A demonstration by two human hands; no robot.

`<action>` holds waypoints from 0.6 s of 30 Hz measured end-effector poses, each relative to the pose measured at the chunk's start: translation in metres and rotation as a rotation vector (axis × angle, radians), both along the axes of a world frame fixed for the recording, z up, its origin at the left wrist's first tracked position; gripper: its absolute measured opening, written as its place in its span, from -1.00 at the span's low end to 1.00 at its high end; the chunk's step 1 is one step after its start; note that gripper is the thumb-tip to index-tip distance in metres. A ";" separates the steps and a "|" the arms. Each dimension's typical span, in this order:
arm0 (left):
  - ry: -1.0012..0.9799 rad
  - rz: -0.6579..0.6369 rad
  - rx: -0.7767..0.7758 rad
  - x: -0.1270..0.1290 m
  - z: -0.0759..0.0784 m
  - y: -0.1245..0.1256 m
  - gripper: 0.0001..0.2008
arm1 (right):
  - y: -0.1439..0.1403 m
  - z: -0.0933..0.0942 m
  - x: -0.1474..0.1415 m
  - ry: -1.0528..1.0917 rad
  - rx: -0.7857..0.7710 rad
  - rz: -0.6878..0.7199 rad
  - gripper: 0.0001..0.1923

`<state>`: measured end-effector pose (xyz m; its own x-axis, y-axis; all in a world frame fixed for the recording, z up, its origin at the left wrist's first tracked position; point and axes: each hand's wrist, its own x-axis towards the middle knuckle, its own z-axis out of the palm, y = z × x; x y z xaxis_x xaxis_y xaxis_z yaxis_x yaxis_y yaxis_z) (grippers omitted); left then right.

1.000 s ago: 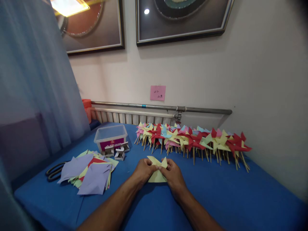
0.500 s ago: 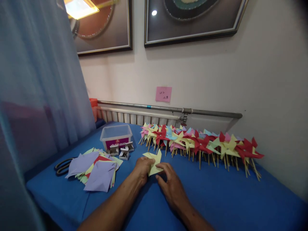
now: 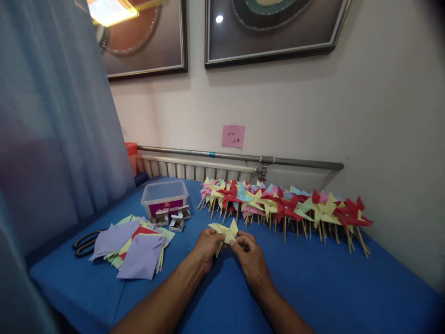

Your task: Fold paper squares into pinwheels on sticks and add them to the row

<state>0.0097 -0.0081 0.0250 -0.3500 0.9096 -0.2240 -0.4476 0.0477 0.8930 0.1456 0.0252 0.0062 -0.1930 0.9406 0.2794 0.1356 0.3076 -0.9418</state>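
Both my hands meet over the blue table (image 3: 330,287) at the middle. My left hand (image 3: 206,248) and my right hand (image 3: 251,257) pinch a yellow paper pinwheel (image 3: 225,231) between their fingertips, its folded points sticking up and out. A long row of finished pinwheels (image 3: 285,206) in red, yellow, pink and blue on wooden sticks lies along the wall behind my hands.
A pile of cut coloured paper (image 3: 135,248) lies at the left, with black scissors (image 3: 85,242) beside it. A clear plastic box (image 3: 164,197) and small open cardboard boxes (image 3: 175,220) stand behind the pile. A curtain (image 3: 52,116) hangs at the left; a pipe (image 3: 243,157) runs along the wall.
The flat yellow sheet has been folded up into a pinwheel shape. My right hand came off it for a moment and now pinches it again at the centre.
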 end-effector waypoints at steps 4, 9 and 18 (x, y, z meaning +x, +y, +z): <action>0.049 -0.004 0.005 0.001 -0.002 0.001 -0.86 | -0.001 0.003 0.000 0.014 -0.001 -0.007 -0.60; 0.116 -0.007 0.000 0.001 -0.005 0.003 -0.88 | 0.000 0.002 0.000 0.073 -0.035 0.012 -0.60; 0.123 0.071 -0.047 0.000 -0.003 0.004 -0.81 | -0.006 -0.001 -0.001 0.052 -0.052 0.134 -0.54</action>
